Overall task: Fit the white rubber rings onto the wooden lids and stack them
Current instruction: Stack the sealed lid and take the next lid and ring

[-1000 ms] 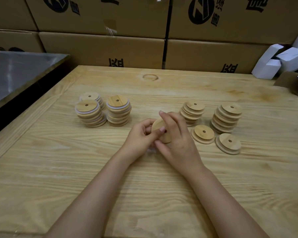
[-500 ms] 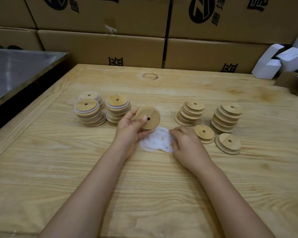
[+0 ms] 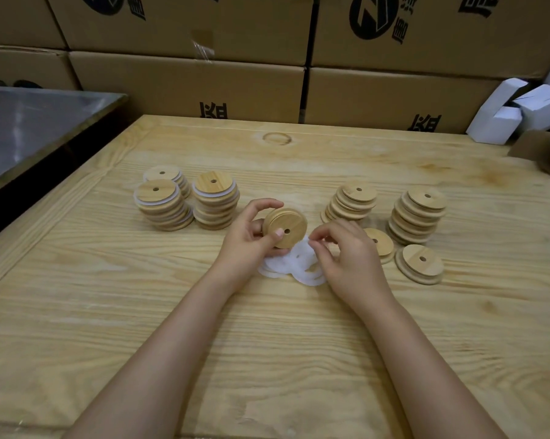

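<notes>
Head view shows the job partway through: on the left of the tabletop (image 3: 267,343) stand three finished stacks (image 3: 162,202) whose lids show white edging between the layers, while on the right two taller bare stacks (image 3: 417,217) and two low piles (image 3: 421,264) wait with no white on them that I can see. By that count, roughly half or more of the lids are still to do. The left hand (image 3: 248,239) grips one wooden lid (image 3: 288,228) on edge, just above the tabletop, thumb on its face and fingers curled round its rim; no ring is on it yet, as far as its visible side tells. The right hand (image 3: 346,258) hovers beside it with thumb and forefinger closed on the raised edge of the top one of the white rubber rings (image 3: 294,269), which lie in a loose pile between and under both hands. How many rings remain is hard to judge, since they overlap and the hands cover part of the pile. One low pile of lids is half hidden behind the right hand, and the rearmost finished stack sits mostly behind its neighbour.
</notes>
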Available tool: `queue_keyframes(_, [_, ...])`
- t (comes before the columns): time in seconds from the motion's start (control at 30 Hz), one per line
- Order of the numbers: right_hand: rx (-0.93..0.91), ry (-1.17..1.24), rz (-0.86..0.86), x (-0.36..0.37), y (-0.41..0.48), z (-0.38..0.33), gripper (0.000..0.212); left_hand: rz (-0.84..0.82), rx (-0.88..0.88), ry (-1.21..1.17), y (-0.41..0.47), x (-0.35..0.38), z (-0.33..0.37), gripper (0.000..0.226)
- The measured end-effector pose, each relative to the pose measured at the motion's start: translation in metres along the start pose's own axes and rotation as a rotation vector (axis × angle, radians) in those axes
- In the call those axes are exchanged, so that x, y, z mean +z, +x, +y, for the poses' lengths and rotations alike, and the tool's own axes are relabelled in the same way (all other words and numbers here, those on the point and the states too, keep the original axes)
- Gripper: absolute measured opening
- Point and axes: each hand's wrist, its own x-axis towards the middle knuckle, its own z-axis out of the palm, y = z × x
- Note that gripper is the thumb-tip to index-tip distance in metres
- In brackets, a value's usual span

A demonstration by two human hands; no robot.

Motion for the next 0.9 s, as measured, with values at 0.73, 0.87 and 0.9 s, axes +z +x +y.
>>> queue_keyframes(0.73, [0.284, 0.639, 0.118, 0.01, 0.003, -0.006, 0.015, 0.018, 0.216, 0.285, -0.005, 0.007, -0.006, 0.012])
queue_keyframes(0.87, [0.308, 0.665, 0.109, 0.008, 0.004, -0.004, 0.013, 0.004, 0.232, 0.287, -0.004, 0.006, -0.007, 0.012])
queue_keyframes(0.9, [0.313, 0.661, 0.11, 0.008, 0.004, -0.003, 0.013, -0.008, 0.233, 0.285, -0.004, 0.005, -0.007, 0.01])
